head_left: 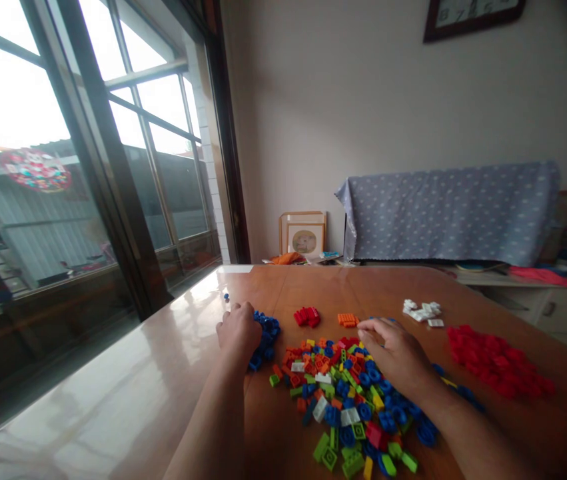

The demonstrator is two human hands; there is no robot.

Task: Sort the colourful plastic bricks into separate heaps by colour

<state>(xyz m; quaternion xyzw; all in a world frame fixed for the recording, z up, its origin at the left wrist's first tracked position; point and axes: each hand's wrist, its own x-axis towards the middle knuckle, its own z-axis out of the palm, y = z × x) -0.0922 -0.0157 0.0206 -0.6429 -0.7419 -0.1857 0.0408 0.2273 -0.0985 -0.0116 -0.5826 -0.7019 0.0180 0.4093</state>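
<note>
My left hand (pixel 238 327) is at the left side of a pile of blue toy bricks (pixel 267 337). Its fingers are curled and the fingertips are hidden, so what they hold cannot be made out. My right hand (pixel 396 350) reaches over the far right of a mixed heap of toy bricks (pixel 333 393) in blue, green, orange, red, yellow and white. Its thumb and forefinger are a little apart, close to a small block of orange bricks (pixel 347 321). No brick shows between them. Between the hands, farther back, lies a group of red bricks (pixel 306 317).
White bricks (pixel 420 312) lie at the back right, with a large red pile (pixel 498 363) nearer. A tiny blue piece (pixel 226 297) sits beyond my left hand. The glossy wooden table (pixel 163 380) runs beside a window (pixel 163 153). A dotted cloth (pixel 448 213) hangs behind.
</note>
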